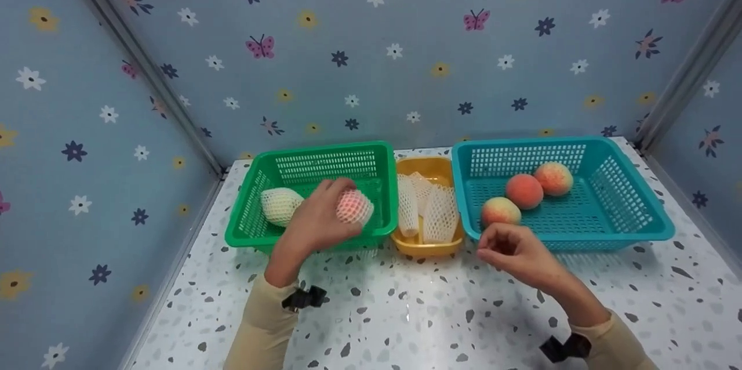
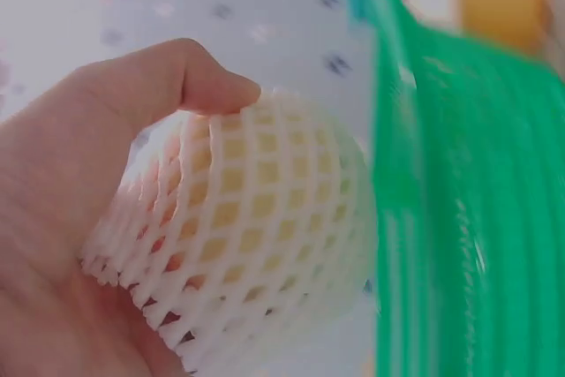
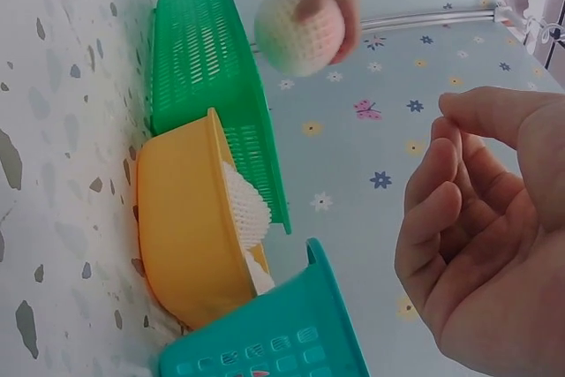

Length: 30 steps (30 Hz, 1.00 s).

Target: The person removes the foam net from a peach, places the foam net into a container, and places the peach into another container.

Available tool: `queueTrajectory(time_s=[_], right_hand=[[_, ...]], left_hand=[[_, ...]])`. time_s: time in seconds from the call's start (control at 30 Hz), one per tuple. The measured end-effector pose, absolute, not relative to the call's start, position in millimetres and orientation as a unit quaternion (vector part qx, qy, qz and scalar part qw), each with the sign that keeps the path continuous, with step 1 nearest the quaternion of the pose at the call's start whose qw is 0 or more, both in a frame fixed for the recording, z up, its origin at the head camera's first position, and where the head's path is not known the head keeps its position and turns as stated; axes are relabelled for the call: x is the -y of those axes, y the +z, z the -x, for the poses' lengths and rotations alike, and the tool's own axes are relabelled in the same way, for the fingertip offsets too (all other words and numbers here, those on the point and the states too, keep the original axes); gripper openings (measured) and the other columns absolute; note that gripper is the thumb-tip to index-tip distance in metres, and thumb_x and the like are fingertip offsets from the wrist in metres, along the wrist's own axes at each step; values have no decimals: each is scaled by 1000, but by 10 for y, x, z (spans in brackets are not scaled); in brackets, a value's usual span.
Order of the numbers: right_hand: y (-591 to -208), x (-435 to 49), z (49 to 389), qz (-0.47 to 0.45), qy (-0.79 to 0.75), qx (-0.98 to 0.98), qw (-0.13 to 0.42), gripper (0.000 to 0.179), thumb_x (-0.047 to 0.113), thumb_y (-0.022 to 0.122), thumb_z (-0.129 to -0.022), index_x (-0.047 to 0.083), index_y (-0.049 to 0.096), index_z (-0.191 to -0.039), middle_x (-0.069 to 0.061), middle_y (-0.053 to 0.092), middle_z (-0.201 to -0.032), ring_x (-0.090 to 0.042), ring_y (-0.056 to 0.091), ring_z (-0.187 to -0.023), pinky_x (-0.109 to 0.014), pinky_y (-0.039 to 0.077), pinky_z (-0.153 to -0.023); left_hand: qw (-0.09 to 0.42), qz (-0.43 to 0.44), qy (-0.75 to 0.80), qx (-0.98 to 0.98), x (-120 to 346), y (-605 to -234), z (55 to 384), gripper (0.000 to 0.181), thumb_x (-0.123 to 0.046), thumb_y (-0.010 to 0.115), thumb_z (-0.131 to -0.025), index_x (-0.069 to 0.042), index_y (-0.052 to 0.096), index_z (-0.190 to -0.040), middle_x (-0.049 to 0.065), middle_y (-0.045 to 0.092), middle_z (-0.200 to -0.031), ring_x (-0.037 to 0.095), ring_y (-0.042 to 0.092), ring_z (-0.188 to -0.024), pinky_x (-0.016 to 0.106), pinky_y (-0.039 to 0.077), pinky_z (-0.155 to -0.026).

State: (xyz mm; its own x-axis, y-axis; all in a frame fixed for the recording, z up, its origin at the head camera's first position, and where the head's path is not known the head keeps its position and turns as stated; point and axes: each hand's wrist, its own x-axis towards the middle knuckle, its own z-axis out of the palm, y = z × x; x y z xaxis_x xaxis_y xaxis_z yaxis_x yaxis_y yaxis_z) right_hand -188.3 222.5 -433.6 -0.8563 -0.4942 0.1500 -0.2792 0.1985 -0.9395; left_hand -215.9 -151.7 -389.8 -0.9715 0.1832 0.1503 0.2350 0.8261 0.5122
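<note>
My left hand (image 1: pixel 317 216) grips a peach in a white foam net (image 1: pixel 354 207) over the green basket (image 1: pixel 324 240). In the left wrist view the thumb presses on the top of the netted peach (image 2: pixel 265 209). Another net-covered fruit (image 1: pixel 280 206) lies in the left part of that basket. My right hand (image 1: pixel 519 254) hovers by the front left rim of the blue basket (image 1: pixel 603 238), its fingers loosely curled with nothing in them. Three bare peaches, a front one (image 1: pixel 501 211), a middle one (image 1: pixel 524 191) and a back one (image 1: pixel 553 178), lie in the blue basket.
Between the two baskets stands a yellow container (image 1: pixel 427 250) with several white foam nets (image 1: pixel 440 213). All three stand on a speckled white table (image 1: pixel 406 318). Flower-patterned walls (image 1: pixel 382 86) close off the back and sides.
</note>
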Motion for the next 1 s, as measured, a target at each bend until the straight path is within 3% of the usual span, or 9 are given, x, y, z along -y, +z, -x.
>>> queueTrajectory(time_s=[0.23, 0.53, 0.67, 0.8, 1.0], right_hand=[[-4329, -2269, 1862, 257, -585, -765, 81, 9, 7, 68, -90, 1, 62, -95, -11, 59, -79, -16, 54, -65, -24, 47, -55], [-4330, -2327, 1830, 269, -590, -759, 54, 5, 2, 66, -91, 1, 62, -93, -8, 59, -79, -15, 53, -65, -26, 46, -55], [-4308, -2314, 1810, 275, -591, -757, 44, 8, 6, 67, -91, 0, 62, -93, -8, 58, -77, -14, 51, -63, -26, 45, -53], [-4299, -2269, 1771, 273, -596, -755, 23, 6, 4, 67, -91, 0, 62, -93, -7, 58, -77, -14, 51, -62, -25, 44, -52], [-4208, -2097, 1616, 251, -607, -752, -62, 12, -10, 67, -86, 1, 66, -91, -8, 62, -77, -17, 54, -61, -25, 48, -52]], left_hand=[[64, 205, -394, 894, 1188, -3904, 1931, 66, -26, 81, -70, -24, 53, -130, -6, 51, -128, 16, 53, -103, 34, 52, -77], [-33, 289, -586, 756, 940, -4061, 1876, 70, -12, 84, -73, -22, 50, -133, 3, 46, -133, 26, 50, -111, 42, 50, -85], [-55, 299, -623, 721, 840, -4155, 1866, 80, -7, 84, -72, -17, 42, -139, 6, 40, -139, 27, 50, -113, 42, 50, -85], [-92, 287, -668, 681, 764, -4263, 1846, 88, -3, 85, -68, -10, 34, -139, 11, 43, -137, 29, 51, -115, 43, 50, -88], [-115, 270, -680, 672, 688, -4414, 1822, 79, -11, 87, -68, -11, 41, -132, 11, 48, -131, 30, 49, -116, 44, 48, -92]])
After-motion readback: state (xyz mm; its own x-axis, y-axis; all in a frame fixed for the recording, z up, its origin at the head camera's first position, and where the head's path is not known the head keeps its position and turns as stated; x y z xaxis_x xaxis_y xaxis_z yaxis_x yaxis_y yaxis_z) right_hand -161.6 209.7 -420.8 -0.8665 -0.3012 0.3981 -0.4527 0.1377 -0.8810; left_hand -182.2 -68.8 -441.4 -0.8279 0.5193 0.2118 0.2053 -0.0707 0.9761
